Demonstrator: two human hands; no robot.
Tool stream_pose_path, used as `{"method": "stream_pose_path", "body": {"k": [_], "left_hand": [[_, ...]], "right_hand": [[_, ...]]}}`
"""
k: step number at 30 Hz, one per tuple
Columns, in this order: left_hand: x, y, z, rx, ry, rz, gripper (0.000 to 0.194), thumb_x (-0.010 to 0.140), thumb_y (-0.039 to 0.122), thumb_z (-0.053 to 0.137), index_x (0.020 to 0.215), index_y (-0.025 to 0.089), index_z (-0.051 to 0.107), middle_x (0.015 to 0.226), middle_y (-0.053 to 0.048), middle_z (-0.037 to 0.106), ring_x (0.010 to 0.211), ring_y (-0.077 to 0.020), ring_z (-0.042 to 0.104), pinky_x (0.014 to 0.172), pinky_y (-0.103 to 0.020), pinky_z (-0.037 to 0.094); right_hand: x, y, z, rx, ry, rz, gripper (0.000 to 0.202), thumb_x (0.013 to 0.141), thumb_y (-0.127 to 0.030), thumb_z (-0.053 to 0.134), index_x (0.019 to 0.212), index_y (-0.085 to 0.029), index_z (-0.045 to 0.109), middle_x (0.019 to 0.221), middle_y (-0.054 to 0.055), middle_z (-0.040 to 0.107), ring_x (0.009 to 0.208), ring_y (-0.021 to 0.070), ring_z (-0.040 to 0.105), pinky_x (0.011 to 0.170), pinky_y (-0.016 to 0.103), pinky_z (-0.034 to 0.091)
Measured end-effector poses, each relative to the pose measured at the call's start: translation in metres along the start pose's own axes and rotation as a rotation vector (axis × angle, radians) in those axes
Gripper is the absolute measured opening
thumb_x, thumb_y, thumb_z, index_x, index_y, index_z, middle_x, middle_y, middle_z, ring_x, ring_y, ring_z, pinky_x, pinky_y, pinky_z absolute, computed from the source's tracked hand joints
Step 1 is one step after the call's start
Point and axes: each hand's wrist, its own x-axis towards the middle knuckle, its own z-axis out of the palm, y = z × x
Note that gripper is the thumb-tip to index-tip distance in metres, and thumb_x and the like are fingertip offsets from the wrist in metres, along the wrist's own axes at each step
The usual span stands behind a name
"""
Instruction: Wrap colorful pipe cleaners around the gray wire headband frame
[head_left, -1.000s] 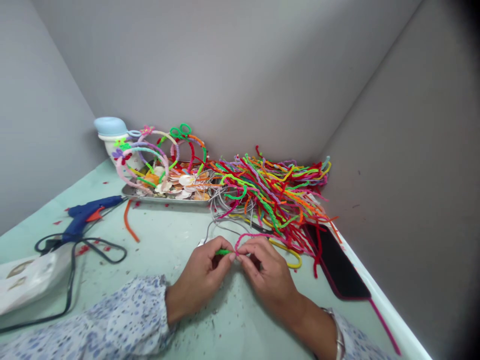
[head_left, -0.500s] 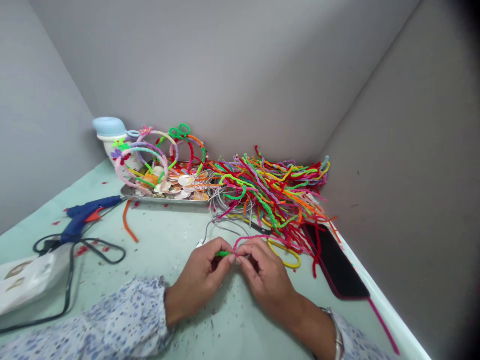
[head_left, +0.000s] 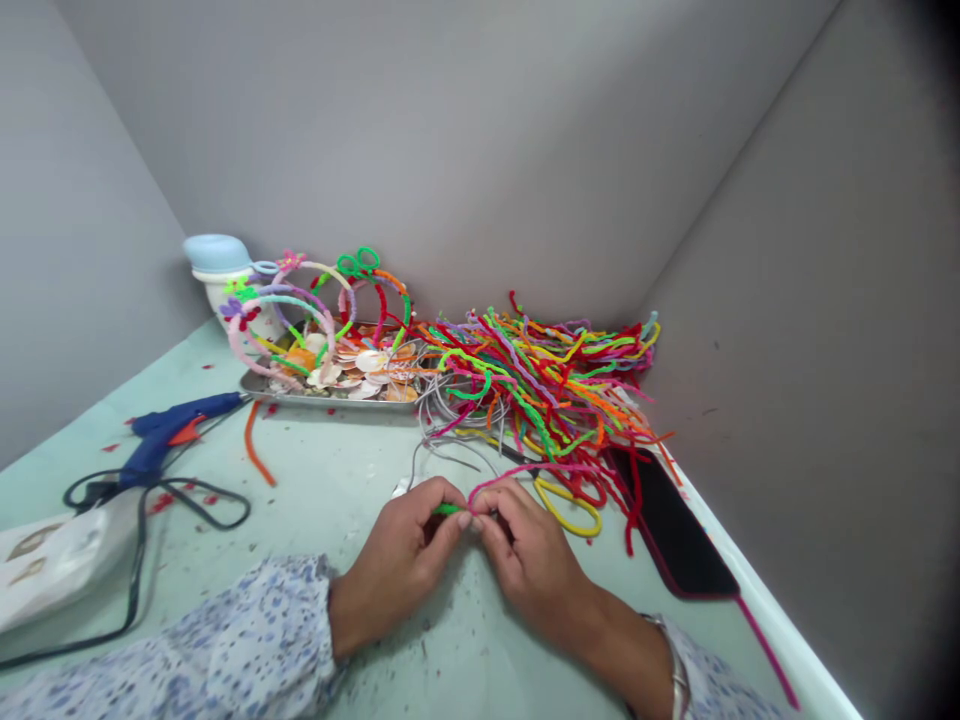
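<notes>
My left hand (head_left: 411, 548) is closed in a pinch around a green pipe cleaner (head_left: 445, 509), of which a short stretch shows between thumb and forefinger. Close against it, my right hand (head_left: 534, 548) pinches a pink pipe cleaner (head_left: 517, 468) near its end. The fingertips of both hands meet where the pink one bends around the tip of the green. From there the pink strand arcs over my right knuckles toward the pile. How tightly the two are joined is hidden by the fingers. Yellow-handled scissors (head_left: 568, 508) lie just beyond my right hand.
A heap of coloured pipe cleaners (head_left: 540, 380) and a coil of grey wire (head_left: 457, 405) lie behind. A metal tray (head_left: 352, 403) holds shells and decorated headbands (head_left: 281, 300). A blue glue gun (head_left: 161, 435) with its cord lies left, a dark phone (head_left: 679, 530) right, a lidded cup (head_left: 217, 265) at back.
The pink strand's free length has lifted slightly and shifted over my right hand, showing more of the scissors. Both hands keep their pinch in nearly the same place.
</notes>
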Motion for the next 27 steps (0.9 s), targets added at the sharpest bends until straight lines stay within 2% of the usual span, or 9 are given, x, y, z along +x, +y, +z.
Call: {"method": "stream_pose_path", "body": {"k": [8, 14, 18, 22, 27], "left_hand": [[0.0009, 0.0018, -0.0002, -0.026, -0.005, -0.018, 0.016, 0.090, 0.028, 0.049, 0.085, 0.018, 0.060, 0.070, 0.001, 0.058, 0.064, -0.0135, 0.050, 0.059, -0.024, 0.038], [0.0010, 0.0012, -0.0012, -0.065, 0.006, -0.023, 0.018, 0.090, 0.030, 0.049, 0.083, 0.018, 0.059, 0.070, 0.001, 0.058, 0.065, -0.0134, 0.050, 0.060, -0.023, 0.038], [0.0023, 0.0003, -0.0010, -0.062, 0.009, -0.016, 0.017, 0.090, 0.029, 0.049, 0.083, 0.018, 0.060, 0.070, 0.001, 0.058, 0.065, -0.0135, 0.050, 0.060, -0.023, 0.039], [0.0015, 0.0012, -0.0006, -0.049, 0.008, -0.001, 0.017, 0.090, 0.028, 0.049, 0.083, 0.017, 0.060, 0.071, 0.000, 0.059, 0.067, -0.0140, 0.051, 0.062, -0.024, 0.039], [-0.0003, 0.0013, -0.0005, -0.030, -0.003, 0.002, 0.019, 0.091, 0.030, 0.048, 0.082, 0.017, 0.059, 0.070, 0.001, 0.057, 0.065, -0.0138, 0.049, 0.060, -0.024, 0.038]], "right_hand": [[0.0006, -0.0018, -0.0010, 0.052, -0.035, 0.086, 0.011, 0.092, -0.016, 0.045, 0.091, -0.020, 0.055, 0.087, 0.003, 0.055, 0.079, 0.0165, 0.055, 0.070, 0.028, 0.045], [0.0002, -0.0035, -0.0010, 0.202, -0.067, 0.206, 0.008, 0.094, -0.025, 0.049, 0.094, -0.021, 0.056, 0.086, 0.001, 0.054, 0.058, 0.0099, 0.053, 0.056, 0.023, 0.044], [0.0001, -0.0048, -0.0024, 0.287, -0.102, 0.255, 0.016, 0.097, -0.028, 0.043, 0.093, -0.020, 0.056, 0.075, -0.003, 0.052, 0.048, 0.0074, 0.051, 0.053, 0.023, 0.043], [-0.0002, -0.0048, -0.0032, 0.287, -0.113, 0.277, 0.017, 0.098, -0.029, 0.043, 0.091, -0.020, 0.056, 0.061, -0.007, 0.050, 0.047, 0.0084, 0.051, 0.057, 0.023, 0.043], [-0.0003, -0.0035, -0.0027, 0.313, -0.128, 0.307, 0.020, 0.098, -0.032, 0.043, 0.088, -0.020, 0.054, 0.053, -0.008, 0.047, 0.046, 0.0087, 0.048, 0.056, 0.022, 0.041]]}}
